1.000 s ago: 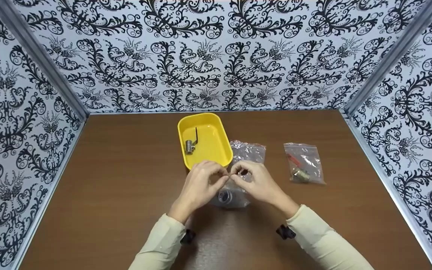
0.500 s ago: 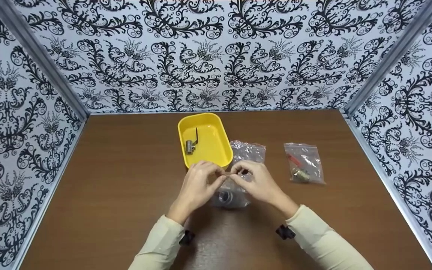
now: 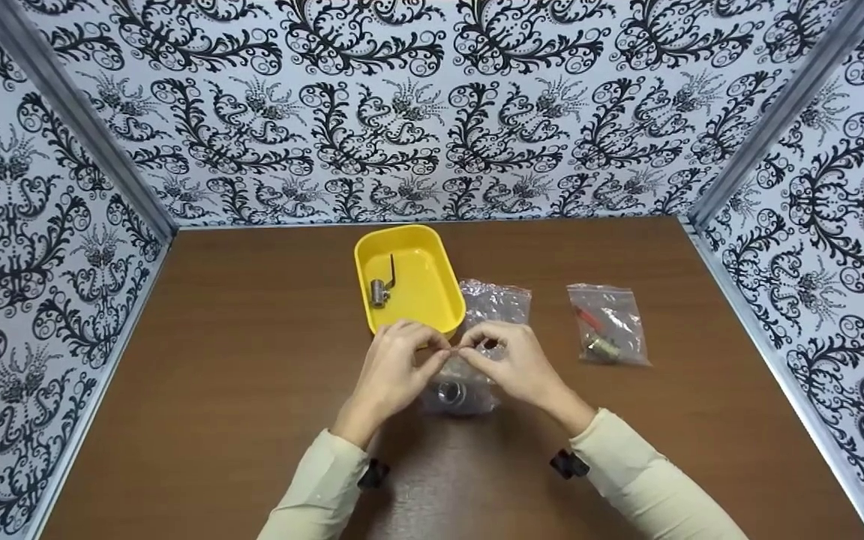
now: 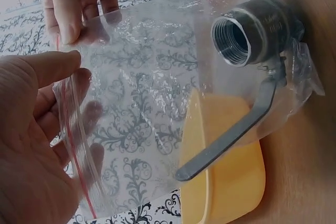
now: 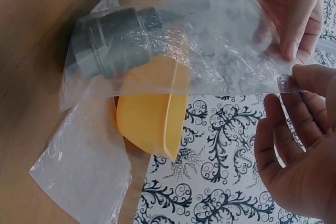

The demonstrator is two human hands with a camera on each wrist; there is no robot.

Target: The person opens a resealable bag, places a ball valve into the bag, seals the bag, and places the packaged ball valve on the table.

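Observation:
My left hand [image 3: 406, 367] and right hand [image 3: 511, 360] meet over the table, each pinching the top edge of a clear zip bag [image 4: 142, 98] between thumb and fingers. Its zip has a red line [image 4: 76, 166]. At the bottom of this bag is a large grey metal ball valve [image 4: 252, 32] with a long lever [image 4: 231, 132]; the threaded opening shows in the left wrist view. From the right wrist side, the valve's body [image 5: 107, 43] appears through the plastic. In the head view its round end [image 3: 451, 391] shows below the hands.
A yellow tray [image 3: 421, 292] stands just beyond my hands, with a smaller ball valve [image 3: 379, 292] inside. Another clear bag [image 3: 498, 296] lies right of the tray. Farther right is a zip bag [image 3: 616, 322] holding a brass-coloured, red-handled fitting. Patterned walls [image 3: 432, 112] enclose the table.
Both hands stay nearly in place, fingertips together at the bag's top edge, with only slight finger shifts. The tray and the other bags have not moved.

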